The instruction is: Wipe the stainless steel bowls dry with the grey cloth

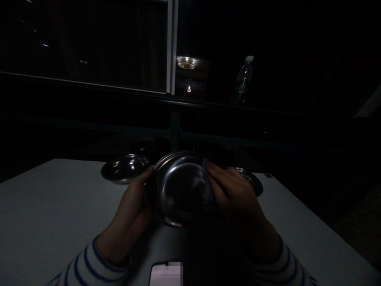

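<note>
A shiny metal bowl (181,186) is held up above the table, its round base turned toward me. My left hand (135,208) grips its left rim, thumb on the near side and the other fingers mostly hidden behind. On the right side of the bowl, my right hand (235,190) presses a dark grey cloth (208,194) against the metal, fingers closed over it. A second metal bowl (125,169) rests on the table beyond my left hand. Behind my right hand stands another metal bowl (253,182), partly covered by the hand.
The white table (59,206) carries a phone (166,274) with a lit screen at the near edge. Beyond the table, a plastic bottle (244,81) with a white cap stands by the dark window. A pale window frame (172,47) rises at the back. The room is very dim.
</note>
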Available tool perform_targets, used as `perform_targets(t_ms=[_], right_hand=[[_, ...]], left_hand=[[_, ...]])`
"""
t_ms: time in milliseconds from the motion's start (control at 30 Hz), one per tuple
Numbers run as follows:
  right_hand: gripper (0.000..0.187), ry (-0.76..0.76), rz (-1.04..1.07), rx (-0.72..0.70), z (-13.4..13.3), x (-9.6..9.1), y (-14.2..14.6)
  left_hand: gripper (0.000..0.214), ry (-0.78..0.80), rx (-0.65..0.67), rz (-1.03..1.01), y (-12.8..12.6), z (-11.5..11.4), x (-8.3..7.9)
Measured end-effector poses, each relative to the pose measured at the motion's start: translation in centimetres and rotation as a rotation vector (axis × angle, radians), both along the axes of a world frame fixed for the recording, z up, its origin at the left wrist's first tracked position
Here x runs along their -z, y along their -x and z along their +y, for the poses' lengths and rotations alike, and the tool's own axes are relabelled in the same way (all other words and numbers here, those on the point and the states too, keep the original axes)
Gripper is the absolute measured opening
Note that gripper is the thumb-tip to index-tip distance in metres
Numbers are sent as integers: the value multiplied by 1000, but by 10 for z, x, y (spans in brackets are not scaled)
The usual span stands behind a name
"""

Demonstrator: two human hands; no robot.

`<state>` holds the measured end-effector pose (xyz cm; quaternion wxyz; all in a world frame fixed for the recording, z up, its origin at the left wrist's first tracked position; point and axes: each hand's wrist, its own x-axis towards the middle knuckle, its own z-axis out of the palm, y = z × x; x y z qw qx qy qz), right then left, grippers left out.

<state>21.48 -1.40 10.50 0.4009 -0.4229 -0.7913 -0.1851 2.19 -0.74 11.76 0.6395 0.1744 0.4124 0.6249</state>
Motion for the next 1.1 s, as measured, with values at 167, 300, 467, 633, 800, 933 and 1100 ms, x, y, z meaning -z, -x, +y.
perform_targets(t_ms=[167,300,467,633,800,933,1100], right_hand=[[31,-55,-59,-13,-6,-2,2],[31,-134,-166,8,-10,9,20],[29,-184,-245,-22,-7,14,23],[31,-228,-184,75,-6,11,18],[28,-353,-239,-44,-17,23,39],[29,-382,-266,-28,-18,28,44],[29,-341,-290,18,-16,30,42]], left_hand=[[19,-129,-80,-107,9,6,-3],[20,-142,-84,-146,11,7,0],[20,-184,-114,-177,12,7,3],[21,-167,-113,-205,12,9,1],[27,-139,-123,-253,11,8,-4],[28,-119,-97,-240,11,6,-6],[25,-113,-67,-215,12,8,-1]])
